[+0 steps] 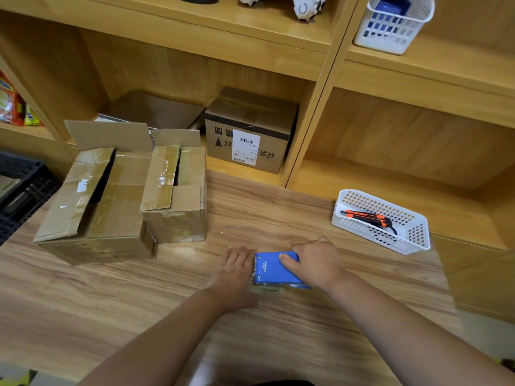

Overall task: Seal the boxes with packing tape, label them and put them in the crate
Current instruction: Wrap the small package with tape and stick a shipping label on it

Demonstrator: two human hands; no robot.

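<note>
- A wood-grain table (278,207) fills the lower frame; pale wooden shelving (320,87) rises behind it.
- Left of centre, two cardboard boxes, one larger (92,207) and one smaller (178,196), stand touching, flaps unsealed.
- A black crate (19,185) sits at the far left edge.
- At lower centre, the right hand (315,263) curls around a blue tape dispenser (274,270), thumb on top.
- The left hand (237,271) lies flat, fingers straight, against the dispenser's end.
- The dispenser's white lettering is too small to read.
- A shelved sealed box (250,129) bears black characters and a white barcode label (245,147).
</note>
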